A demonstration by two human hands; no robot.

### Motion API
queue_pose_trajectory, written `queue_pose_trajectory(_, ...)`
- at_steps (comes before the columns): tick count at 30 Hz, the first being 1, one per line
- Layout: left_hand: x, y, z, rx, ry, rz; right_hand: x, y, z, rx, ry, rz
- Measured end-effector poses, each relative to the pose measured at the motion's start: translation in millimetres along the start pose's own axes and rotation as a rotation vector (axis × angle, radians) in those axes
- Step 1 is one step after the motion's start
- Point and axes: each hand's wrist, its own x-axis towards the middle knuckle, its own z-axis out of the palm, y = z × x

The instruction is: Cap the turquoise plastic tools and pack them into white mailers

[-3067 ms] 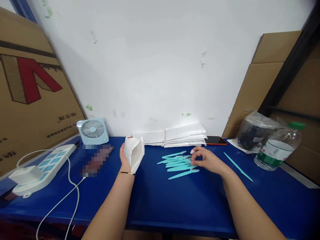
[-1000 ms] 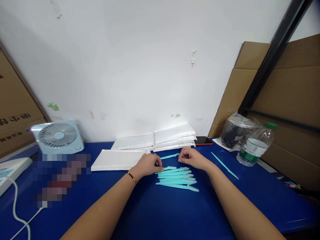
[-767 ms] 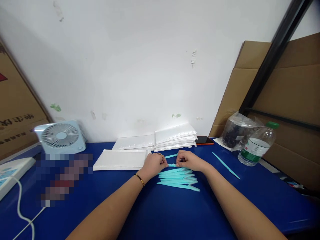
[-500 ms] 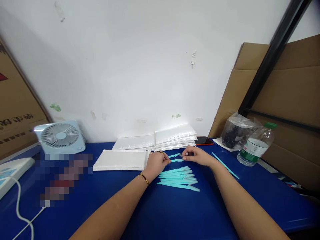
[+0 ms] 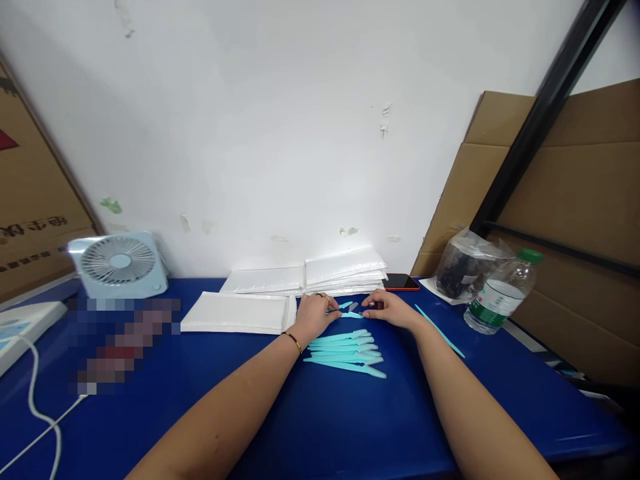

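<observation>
My left hand is closed in a pinch on the handle end of a turquoise eyebrow razor. At the razor's other end, my right hand has its thumb and fingertips drawn together on the tip. Just behind lies a second eyebrow razor, partly covered by my left fingers. Several more turquoise razors lie side by side in front of my hands, their pale blade ends pointing right. To the right of my right forearm, a single turquoise razor rests slantwise on the blue table.
White padded envelopes lie left of my hands, with further stacks against the wall. A phone, a bagged dark item and a water bottle stand right. A fan and a white cable are left.
The view has shifted slightly, so most things sit a little further left. Both hands stay at the same razor; its neighbour behind now shows its pale blade more plainly.
</observation>
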Motion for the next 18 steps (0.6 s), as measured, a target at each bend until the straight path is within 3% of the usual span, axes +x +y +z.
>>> queue_pose_trajectory(3, -8, 5, -13.9, 0.003, 0.055, 0.078, -6, -15, -1, -0.013, -0.028, -0.081)
queue_pose_trajectory(7, -24, 1, -29.6, -0.05, -0.246, 0.178, -11, -31, 5, -0.003, -0.237, -0.127)
queue_pose_trajectory(9, -31, -3, -29.9, -0.062, -0.332, 0.156, -11, -32, 10, 0.001, -0.313, -0.097)
queue_pose_trajectory(13, -33, -5, -20.6, -0.053, -0.291, 0.078, -8, -27, 12, 0.047, -0.303, -0.065)
queue_pose_trajectory(18, -26, -5, -18.5, -0.062, -0.217, 0.031, -9, -12, -4, 0.113, -0.247, -0.047)
